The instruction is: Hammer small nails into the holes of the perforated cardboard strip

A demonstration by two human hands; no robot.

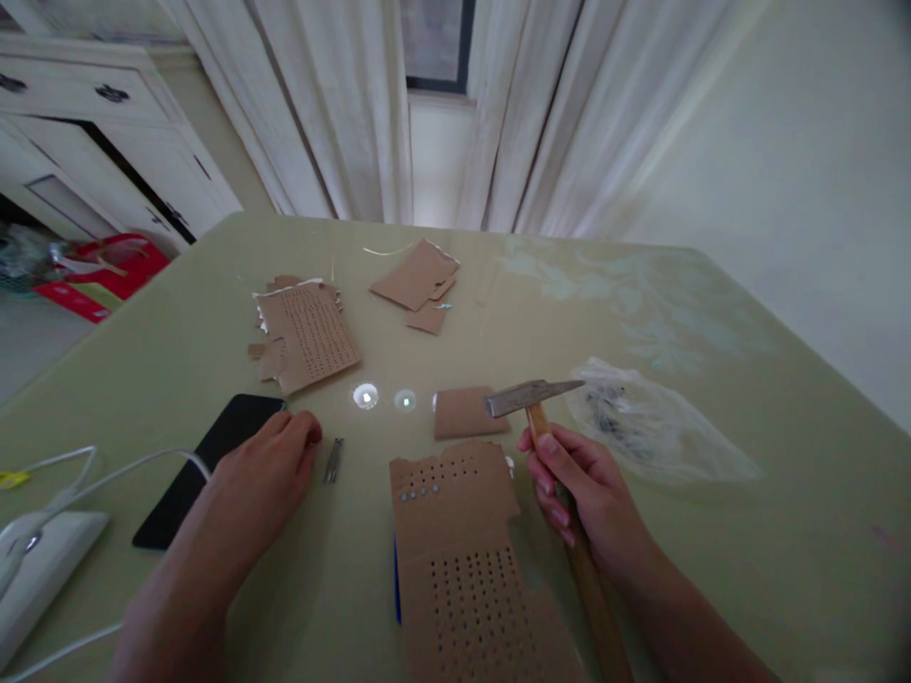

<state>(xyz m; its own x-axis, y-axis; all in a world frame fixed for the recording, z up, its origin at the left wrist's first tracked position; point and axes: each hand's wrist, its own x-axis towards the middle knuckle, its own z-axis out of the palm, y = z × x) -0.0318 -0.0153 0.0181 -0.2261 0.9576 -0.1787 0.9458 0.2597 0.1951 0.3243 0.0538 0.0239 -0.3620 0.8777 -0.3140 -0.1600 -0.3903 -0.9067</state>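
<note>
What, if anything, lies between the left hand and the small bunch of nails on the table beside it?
Nothing visible. The left hand rests on the table with its fingers just left of the small bunch of nails, and only bare tabletop shows in the gap. The black phone lies behind the hand, on its far side.

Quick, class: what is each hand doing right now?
Left hand: loosely curled, holding nothing, fingertips beside small metal nails on the green table.
Right hand: closed around the wooden-handled hammer.

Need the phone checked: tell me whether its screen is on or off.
Off. The phone lies flat by the left hand, screen black.
</note>
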